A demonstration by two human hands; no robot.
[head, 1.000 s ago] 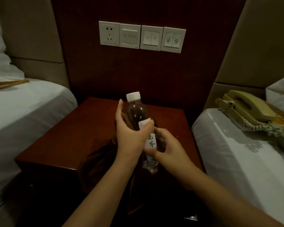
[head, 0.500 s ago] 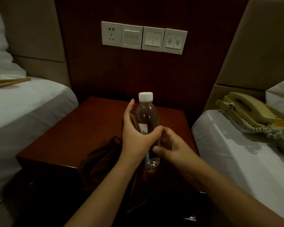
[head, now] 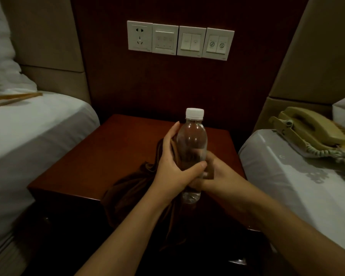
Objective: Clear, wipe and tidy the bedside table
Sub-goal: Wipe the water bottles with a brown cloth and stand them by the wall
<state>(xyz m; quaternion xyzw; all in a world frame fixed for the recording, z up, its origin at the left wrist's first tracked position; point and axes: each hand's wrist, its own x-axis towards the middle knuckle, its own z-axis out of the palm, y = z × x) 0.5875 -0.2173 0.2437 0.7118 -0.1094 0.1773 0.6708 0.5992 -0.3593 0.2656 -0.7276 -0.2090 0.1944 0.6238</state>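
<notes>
Bottle (head: 192, 140), clear plastic w/ white cap, upright above the near-right part of the bedside table (head: 116, 156), held by both hands. Left hand (head: 172, 172) wraps its middle, thumb across the front; right hand (head: 217, 176) clasps the lower part from the right. Brown cloth (head: 131, 188) drapes off the table's near edge, behind the left hand. Beige phone (head: 307, 128) lies on the right bed.

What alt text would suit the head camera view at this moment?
Both hands, left hand and right hand, hold a clear plastic bottle with a white cap upright above a reddish-brown wooden bedside table. A dark brown cloth drapes over the table's front edge. A beige corded telephone lies on the white bed at right.
</notes>
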